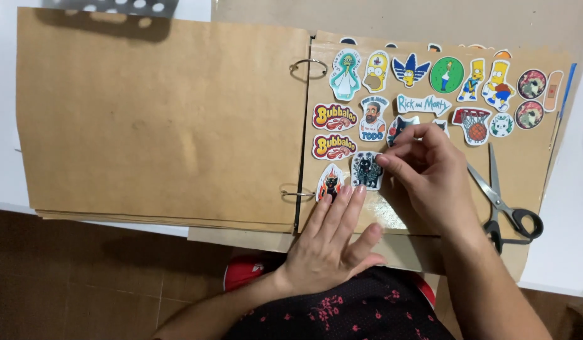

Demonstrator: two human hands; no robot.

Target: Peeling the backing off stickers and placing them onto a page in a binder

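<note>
An open scrapbook of brown kraft pages lies on a white table, held by two metal rings. The right page carries several cartoon stickers. My left hand lies flat, palm down, on the lower edge of that page, its fingertips just below a flame cat sticker. My right hand has its fingers bunched, fingertips pressing at the right edge of a dark cat sticker. A shiny clear patch shows under my right hand.
Scissors with black handles lie on the right part of the page, next to my right wrist. The left page is blank. A red object shows below the table edge beside my dark floral clothing.
</note>
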